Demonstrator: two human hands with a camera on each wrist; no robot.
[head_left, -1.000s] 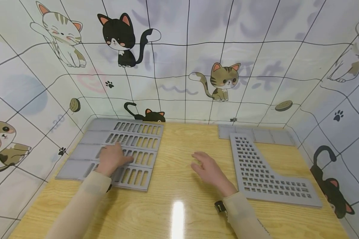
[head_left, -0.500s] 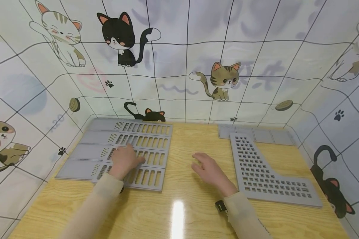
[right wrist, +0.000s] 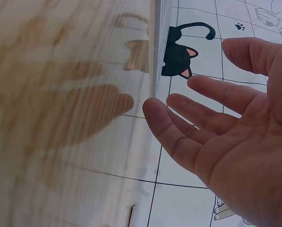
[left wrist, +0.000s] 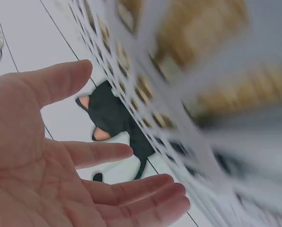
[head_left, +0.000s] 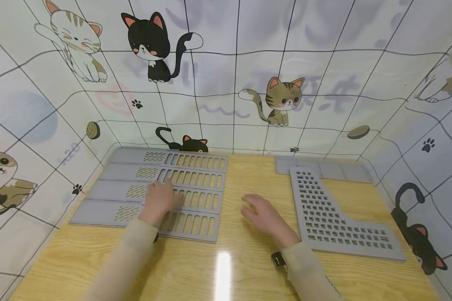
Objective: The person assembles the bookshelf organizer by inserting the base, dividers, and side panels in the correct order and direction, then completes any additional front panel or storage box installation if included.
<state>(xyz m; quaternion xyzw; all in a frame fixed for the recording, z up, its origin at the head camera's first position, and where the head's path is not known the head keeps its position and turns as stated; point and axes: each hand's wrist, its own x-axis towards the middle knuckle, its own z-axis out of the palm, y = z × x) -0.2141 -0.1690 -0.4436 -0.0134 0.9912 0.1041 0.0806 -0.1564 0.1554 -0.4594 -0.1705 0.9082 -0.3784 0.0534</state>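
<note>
My left hand [head_left: 160, 200] is over the left part of a grey slotted panel [head_left: 208, 211], with its thumb spread to the right. In the left wrist view the fingers [left wrist: 136, 196] are extended, palm showing, close beside the blurred panel. This slotted panel overlaps grey flat panels [head_left: 92, 211], whose slanted slots show left of the hand. My right hand [head_left: 263, 213] hovers above the wooden table with nothing in it. In the right wrist view its fingers [right wrist: 174, 142] are loosely extended and spread, above a shadow on the table.
On the right lies a grey L-shaped panel [head_left: 324, 246] with rows of small square holes. Thin grey panels [head_left: 331, 171] lie behind it at the back wall. The wooden table [head_left: 188, 267] is enclosed by a cat-print covering [head_left: 218, 75] at the back and sides.
The slotted panel has slid right across the flat panels, uncovering their slanted slots. My left hand has moved right along with it. The right hand has stayed in about the same place.
</note>
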